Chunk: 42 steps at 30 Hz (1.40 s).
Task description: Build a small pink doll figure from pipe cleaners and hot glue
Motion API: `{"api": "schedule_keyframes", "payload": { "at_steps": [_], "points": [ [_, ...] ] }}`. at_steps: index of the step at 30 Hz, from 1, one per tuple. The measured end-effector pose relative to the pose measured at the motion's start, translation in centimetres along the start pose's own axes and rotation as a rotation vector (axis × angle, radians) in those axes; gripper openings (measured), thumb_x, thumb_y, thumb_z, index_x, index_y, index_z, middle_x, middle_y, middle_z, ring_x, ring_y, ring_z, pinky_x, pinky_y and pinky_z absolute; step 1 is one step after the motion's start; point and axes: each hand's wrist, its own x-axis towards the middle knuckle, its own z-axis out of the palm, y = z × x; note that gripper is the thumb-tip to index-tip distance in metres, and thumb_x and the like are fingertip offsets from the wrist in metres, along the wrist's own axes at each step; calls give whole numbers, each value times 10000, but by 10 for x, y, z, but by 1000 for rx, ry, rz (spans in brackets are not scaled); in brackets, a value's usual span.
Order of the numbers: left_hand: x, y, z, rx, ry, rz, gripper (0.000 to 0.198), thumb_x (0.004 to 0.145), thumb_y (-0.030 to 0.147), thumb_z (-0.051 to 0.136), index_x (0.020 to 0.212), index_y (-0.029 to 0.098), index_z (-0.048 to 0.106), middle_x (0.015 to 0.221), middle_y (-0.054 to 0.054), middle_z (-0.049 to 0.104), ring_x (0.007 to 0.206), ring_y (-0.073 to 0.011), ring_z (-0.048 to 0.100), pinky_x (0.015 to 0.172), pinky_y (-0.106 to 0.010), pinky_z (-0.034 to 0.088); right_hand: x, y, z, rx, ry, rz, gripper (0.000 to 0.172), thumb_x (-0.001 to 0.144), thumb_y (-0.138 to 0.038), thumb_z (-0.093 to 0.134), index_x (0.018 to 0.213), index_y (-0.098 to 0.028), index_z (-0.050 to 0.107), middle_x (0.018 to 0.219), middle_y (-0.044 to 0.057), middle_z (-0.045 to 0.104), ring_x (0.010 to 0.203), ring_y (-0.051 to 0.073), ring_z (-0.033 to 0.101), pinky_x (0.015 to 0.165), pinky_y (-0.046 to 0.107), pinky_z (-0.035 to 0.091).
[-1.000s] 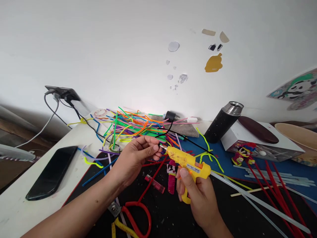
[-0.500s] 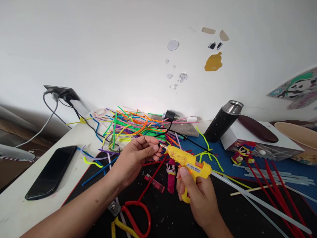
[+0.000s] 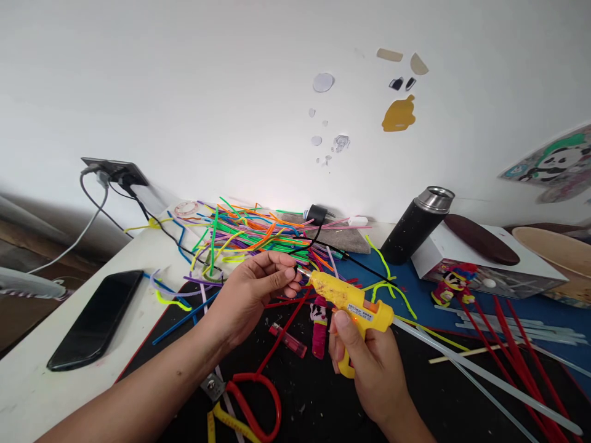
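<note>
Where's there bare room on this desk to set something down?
White desk between the phone and left forearm; mostly bare black mat between the scissors and right hand. Crowded: behind the left hand, with the pipe-cleaner pile, and far right, with glue sticks and red strips.

Camera: my view has dipped very slightly over the last second, so I read most of the small shifts below as mine.
White oval [image 3: 323, 82]: now rides a little higher in my view, up in two small steps.
Mustard cut-out [image 3: 399, 115]: has crept upward too, by about as much.
Socket panel [image 3: 114, 167]: has edged up and toward the left edge of my picture.
Black bottle [image 3: 410, 234]: stands a touch higher in my view.
Glue gun [image 3: 341, 296]: a hair higher, as are my left hand [image 3: 258, 286] and right hand [image 3: 373, 363].
Glue stick [image 3: 489, 375]: its tail end has slid slightly rightward in my view.
</note>
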Motion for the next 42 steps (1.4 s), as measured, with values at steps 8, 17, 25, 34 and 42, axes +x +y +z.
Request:
{"api": "schedule_keyframes", "payload": {
  "at_steps": [8,17,25,34,42],
  "points": [
    [0,1,2,2,10,-1,300,700,214,982,897,126,774,752,-25,756,630,-116,704,641,-198,599,0,-2,1,2,-10,7,607,967,-693,629,601,-223,519,507,-9,510,484,132,470,499,270,378],
    [0,1,1,5,5,-7,273,719,210,966,898,131,776,748,-27,752,632,-120,704,633,-199,595,-1,-3,1,-10,-11,25,624,969,-704,618,578,-228,516,504,-1,517,486,135,471,485,265,397],
    [0,-1,-1,2,4,-19,298,711,216,974,916,134,775,757,-25,749,634,-116,700,636,-197,598,-1,-3,1,-26,13,3,619,962,-703,628,589,-221,518,504,0,531,473,129,483,478,255,395],
    [0,1,0,-14,5,-22,291,699,215,982,900,139,786,747,-26,753,630,-120,704,626,-197,597,-1,-1,0,-50,12,6,624,984,-685,606,577,-221,512,509,6,535,479,131,478,476,256,386],
    [1,0,1,-20,1,-19,294,688,213,989,888,138,787,742,-21,751,619,-113,701,618,-188,595,2,4,-5,-79,-42,-33,617,1002,-662,592,575,-224,512,504,13,549,484,139,501,487,257,418]
  ]
}}
